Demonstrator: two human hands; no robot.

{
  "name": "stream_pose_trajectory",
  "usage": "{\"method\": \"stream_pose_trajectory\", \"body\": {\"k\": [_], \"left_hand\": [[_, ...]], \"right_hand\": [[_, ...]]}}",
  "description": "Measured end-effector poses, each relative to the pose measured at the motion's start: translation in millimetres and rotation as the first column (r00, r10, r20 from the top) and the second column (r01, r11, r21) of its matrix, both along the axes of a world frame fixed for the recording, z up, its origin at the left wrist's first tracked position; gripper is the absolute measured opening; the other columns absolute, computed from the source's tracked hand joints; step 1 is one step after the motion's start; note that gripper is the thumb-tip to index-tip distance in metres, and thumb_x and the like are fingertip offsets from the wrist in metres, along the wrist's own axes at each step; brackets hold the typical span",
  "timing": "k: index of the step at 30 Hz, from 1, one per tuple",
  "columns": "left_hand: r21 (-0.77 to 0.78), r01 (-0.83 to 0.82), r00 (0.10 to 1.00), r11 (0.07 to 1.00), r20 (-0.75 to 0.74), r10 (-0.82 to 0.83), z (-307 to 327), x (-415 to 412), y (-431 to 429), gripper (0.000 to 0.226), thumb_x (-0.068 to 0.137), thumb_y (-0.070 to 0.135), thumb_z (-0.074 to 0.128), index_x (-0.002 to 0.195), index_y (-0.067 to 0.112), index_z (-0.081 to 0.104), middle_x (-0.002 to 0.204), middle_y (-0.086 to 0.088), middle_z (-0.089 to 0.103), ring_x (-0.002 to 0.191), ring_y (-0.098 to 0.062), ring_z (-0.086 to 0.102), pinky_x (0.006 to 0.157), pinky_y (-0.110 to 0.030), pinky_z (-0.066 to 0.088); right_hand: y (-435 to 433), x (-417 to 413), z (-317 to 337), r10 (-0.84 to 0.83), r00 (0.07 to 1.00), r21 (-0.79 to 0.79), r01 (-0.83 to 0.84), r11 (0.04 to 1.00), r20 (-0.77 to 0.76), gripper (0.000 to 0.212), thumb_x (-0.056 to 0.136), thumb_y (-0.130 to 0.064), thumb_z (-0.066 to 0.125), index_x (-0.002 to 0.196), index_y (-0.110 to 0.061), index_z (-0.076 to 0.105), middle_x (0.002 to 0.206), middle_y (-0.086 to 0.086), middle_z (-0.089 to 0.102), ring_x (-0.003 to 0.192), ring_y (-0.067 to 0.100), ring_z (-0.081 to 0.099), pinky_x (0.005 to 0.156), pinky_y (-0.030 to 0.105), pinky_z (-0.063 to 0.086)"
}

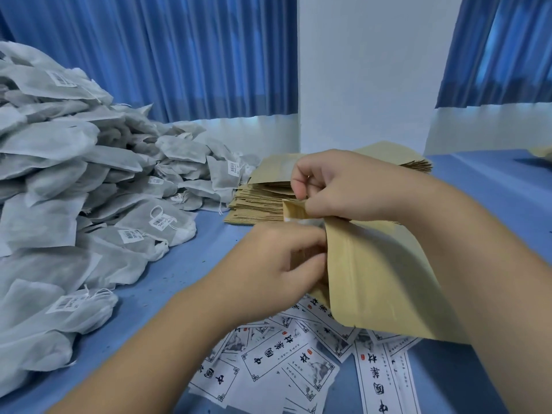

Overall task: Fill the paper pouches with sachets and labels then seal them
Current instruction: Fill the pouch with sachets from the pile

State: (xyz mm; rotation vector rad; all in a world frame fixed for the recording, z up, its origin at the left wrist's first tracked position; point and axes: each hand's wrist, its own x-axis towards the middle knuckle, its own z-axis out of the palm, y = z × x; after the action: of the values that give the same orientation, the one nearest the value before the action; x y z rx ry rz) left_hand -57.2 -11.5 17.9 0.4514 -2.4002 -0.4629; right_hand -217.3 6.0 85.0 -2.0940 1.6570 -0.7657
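Labels lie scattered nearest; just above them the paper pouch is held up, left hand and right hand fingers pinching its mouth edges. Looks like the opening step; next calls for one from the sachet heap at left.

**A Small Packing Workroom**

A hand-packing room is indicated by goods laid out in bulk on a blue-covered table: heaped mesh sachets, stacked paper pouches and scattered printed labels. Blue curtains are hung behind.

paper labels printed 中国素材, sachet tags barcodes illegible
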Motion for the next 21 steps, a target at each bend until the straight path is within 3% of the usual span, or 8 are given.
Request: {"method": "stream_pose_trajectory", "body": {"k": [4, 7, 9, 11, 13, 16, 21], "left_hand": [[0.227, -0.044, 0.988, 0.973, -0.135, 0.076, -3.0, 13.0, -16.1, 0.021, 0.086, 0.022, 0.055, 0.091, 0.03, 0.074, 0.09, 0.014, 0.073, 0.091, -0.007, 0.066, 0.084, -0.027, 0.051], [0.318, -0.242, 0.927, 0.917, -0.202, 0.315, -10.3, 28.7, -50.7, 0.025, 0.089, 0.019, 0.057, 0.084, 0.037, 0.073, 0.089, 0.009, 0.073, 0.087, -0.023, 0.067, 0.077, -0.039, 0.055], [0.092, -0.567, 0.818, 0.818, -0.055, 0.573, -21.1, 48.5, -84.4, 0.023, 0.088, 0.016, 0.056, 0.093, 0.034, 0.07, 0.1, 0.008, 0.068, 0.093, -0.024, 0.062, 0.076, -0.038, 0.052], [-0.169, -0.711, 0.665, 0.682, 0.151, 0.731, -34.1, 71.5, -114.7, 0.033, 0.087, 0.014, 0.055, 0.118, 0.022, 0.063, 0.125, 0.001, 0.055, 0.112, -0.024, 0.053, 0.088, -0.038, 0.047], [-0.219, -0.756, 0.544, 0.616, 0.312, 0.779, -44.8, 88.8, -137.0, 0.049, 0.086, 0.015, 0.054, 0.135, 0.021, 0.05, 0.142, -0.003, 0.04, 0.124, -0.028, 0.045, 0.095, -0.041, 0.044], [-0.31, -0.764, 0.409, 0.565, 0.445, 0.797, -52.9, 95.2, -154.1, 0.058, 0.086, 0.018, 0.05, 0.143, 0.023, 0.037, 0.15, -0.006, 0.029, 0.134, -0.033, 0.033, 0.103, -0.041, 0.037], [-0.373, -0.763, 0.319, 0.528, 0.492, 0.81, -55.7, 86.0, -164.8, 0.039, 0.087, 0.007, 0.046, 0.124, 0.017, 0.05, 0.128, -0.006, 0.043, 0.118, -0.031, 0.043, 0.09, -0.04, 0.044]], "right_hand": [[-0.1, -3.0, -1.4, -0.017, 1.0, -0.012, 0.017, 1.0, 0.007, 0.018, 0.078, 0.003, 0.055, 0.077, -0.015, 0.054, 0.049, -0.009, 0.043, 0.042, 0.005, 0.034, 0.043, 0.02, 0.028], [-1.5, -5.5, -2.7, -0.038, 0.999, -0.024, 0.037, 0.999, -0.008, 0.017, 0.077, 0.001, 0.056, 0.077, -0.016, 0.055, 0.05, -0.009, 0.044, 0.044, 0.006, 0.035, 0.047, 0.023, 0.03], [-2.6, -5.6, -3.6, -0.043, 0.999, -0.026, 0.042, 0.999, -0.02, 0.018, 0.077, 0.0, 0.056, 0.076, -0.018, 0.055, 0.052, -0.007, 0.046, 0.045, 0.007, 0.036, 0.049, 0.026, 0.031], [-3.6, -5.2, -4.2, -0.045, 0.999, -0.024, 0.045, 0.999, -0.029, 0.018, 0.076, -0.001, 0.057, 0.076, -0.019, 0.056, 0.054, -0.005, 0.047, 0.045, 0.007, 0.037, 0.05, 0.027, 0.032], [-4.6, -4.7, -4.8, -0.049, 0.998, -0.019, 0.049, 0.999, -0.039, 0.018, 0.076, -0.002, 0.057, 0.076, -0.02, 0.056, 0.054, -0.005, 0.047, 0.045, 0.006, 0.037, 0.049, 0.026, 0.032], [-5.9, -4.5, -5.9, -0.051, 0.997, -0.015, 0.05, 0.999, -0.054, 0.017, 0.076, -0.002, 0.056, 0.077, -0.019, 0.056, 0.054, -0.006, 0.047, 0.045, 0.006, 0.037, 0.05, 0.026, 0.032], [-5.7, -6.1, -5.1, -0.054, 0.997, -0.013, 0.054, 0.998, -0.049, 0.017, 0.076, -0.002, 0.057, 0.077, -0.019, 0.057, 0.055, -0.004, 0.048, 0.046, 0.006, 0.038, 0.05, 0.025, 0.033]]}}
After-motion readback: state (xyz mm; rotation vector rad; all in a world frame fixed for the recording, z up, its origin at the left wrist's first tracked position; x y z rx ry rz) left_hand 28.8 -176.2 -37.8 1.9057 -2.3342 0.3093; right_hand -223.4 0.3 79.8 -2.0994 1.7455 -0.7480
